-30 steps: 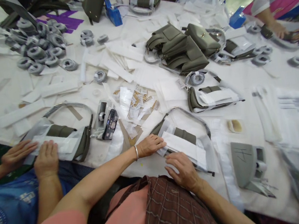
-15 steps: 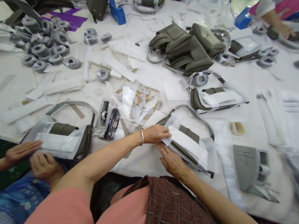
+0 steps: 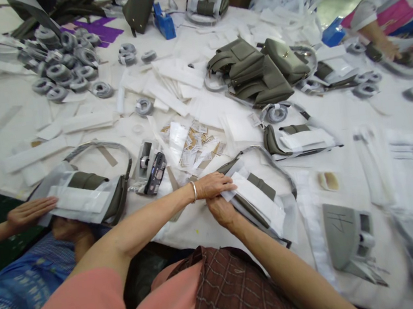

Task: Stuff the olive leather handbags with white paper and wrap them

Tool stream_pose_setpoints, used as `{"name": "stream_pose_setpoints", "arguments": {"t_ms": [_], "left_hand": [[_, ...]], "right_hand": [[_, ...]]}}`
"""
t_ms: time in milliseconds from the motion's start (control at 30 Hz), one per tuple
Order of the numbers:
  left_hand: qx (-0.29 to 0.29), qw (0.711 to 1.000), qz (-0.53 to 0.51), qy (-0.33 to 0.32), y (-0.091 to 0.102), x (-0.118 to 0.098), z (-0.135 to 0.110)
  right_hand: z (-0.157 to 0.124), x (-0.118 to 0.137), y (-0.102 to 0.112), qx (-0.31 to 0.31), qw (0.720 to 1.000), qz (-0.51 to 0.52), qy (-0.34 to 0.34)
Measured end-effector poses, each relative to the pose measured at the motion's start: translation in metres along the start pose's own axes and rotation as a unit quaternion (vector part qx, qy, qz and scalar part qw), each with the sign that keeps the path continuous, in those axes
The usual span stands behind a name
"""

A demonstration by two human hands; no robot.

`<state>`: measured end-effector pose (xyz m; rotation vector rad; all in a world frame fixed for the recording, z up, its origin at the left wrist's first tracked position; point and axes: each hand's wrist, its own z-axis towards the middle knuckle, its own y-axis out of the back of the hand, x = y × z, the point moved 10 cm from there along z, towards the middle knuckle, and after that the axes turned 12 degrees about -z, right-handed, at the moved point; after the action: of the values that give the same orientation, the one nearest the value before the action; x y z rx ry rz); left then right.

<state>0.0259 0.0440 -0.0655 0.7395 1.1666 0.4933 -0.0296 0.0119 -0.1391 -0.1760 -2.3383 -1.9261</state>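
A dark olive handbag (image 3: 261,186) lies tilted before me, its front covered by white wrapping sheet (image 3: 255,198) and its wrapped strap (image 3: 274,163) looped behind. My left hand (image 3: 214,185), with a bracelet at the wrist, rests on the bag's left end, fingers stretched over the wrapping. Just below it, my right hand (image 3: 222,210) is at the same end of the bag; its fingers are bent out of sight under the left hand and the bag's edge. At left, a co-worker's hand (image 3: 33,211) lies on another wrapped handbag (image 3: 88,180); that person's other hand is partly hidden beneath it.
Olive bags (image 3: 257,74) are piled at the centre back. Coiled wrapped straps (image 3: 58,72) heap at the far left. Tags (image 3: 199,142) and a tape dispenser (image 3: 144,157) lie left of my bag. A grey panel (image 3: 344,235) lies right. Another co-worker's hand (image 3: 388,49) is at the far right.
My right hand has drawn back leftward, its fingers going from stretched along the bag's end to tucked beneath. The left hand stays put. The left co-worker's nearer hand has slid under their bag.
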Motion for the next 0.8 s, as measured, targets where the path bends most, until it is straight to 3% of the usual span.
{"name": "stream_pose_setpoints", "arguments": {"t_ms": [133, 300, 433, 600, 800], "left_hand": [[-0.012, 1.000, 0.007, -0.001, -0.006, 0.004, -0.005], [-0.041, 0.999, 0.024, 0.005, -0.011, 0.002, -0.014], [-0.067, 0.997, 0.038, 0.010, -0.011, -0.012, -0.020], [-0.121, 0.992, 0.045, 0.000, -0.012, -0.036, -0.030], [-0.121, 0.992, 0.014, 0.031, -0.025, -0.038, -0.029]], "right_hand": [[-0.007, -0.006, 0.007, 0.029, 1.000, 0.000, -0.006], [-0.036, -0.010, 0.024, 0.051, 0.998, 0.031, -0.020], [-0.052, -0.009, 0.031, 0.052, 0.996, 0.068, -0.017], [-0.062, -0.008, 0.024, 0.053, 0.991, 0.118, -0.041], [-0.060, 0.004, 0.029, 0.055, 0.980, 0.185, -0.054]]}}
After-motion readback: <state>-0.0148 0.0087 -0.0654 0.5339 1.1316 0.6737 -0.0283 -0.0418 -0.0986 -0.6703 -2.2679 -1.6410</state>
